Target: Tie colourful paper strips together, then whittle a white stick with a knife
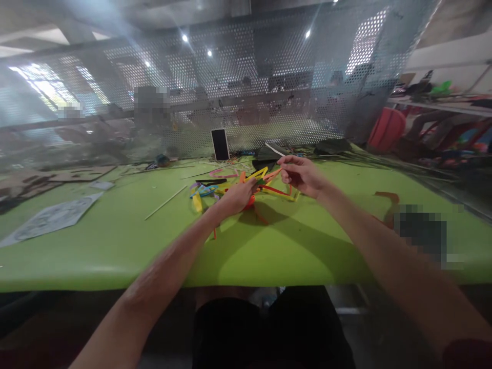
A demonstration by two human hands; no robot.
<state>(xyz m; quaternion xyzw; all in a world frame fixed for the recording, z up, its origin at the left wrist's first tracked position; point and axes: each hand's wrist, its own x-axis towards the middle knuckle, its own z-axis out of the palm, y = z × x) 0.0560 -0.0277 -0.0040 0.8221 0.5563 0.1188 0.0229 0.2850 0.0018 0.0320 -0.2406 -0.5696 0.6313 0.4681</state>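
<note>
My left hand [239,198] is closed over a bundle of coloured strips near the middle of the green table. Yellow, red, blue and black strips fan out from it, with a yellow strip [196,202] on the left and a red strip [277,190] on the right. To the right, my right hand [302,175] is raised a little, thumb and fingers pinched at the end of an orange strip [273,175] that runs back to the bundle. A small red piece [250,202] shows under my left hand; the underside of the bundle is hidden.
A phone [220,144] leans upright against the perforated metal screen [246,113]. On the green table [126,251] lie a thin stick [166,202], a printed sheet [54,218], cardboard pieces [69,176] at left, and an orange strip [388,195] at right. Dark strips line the back.
</note>
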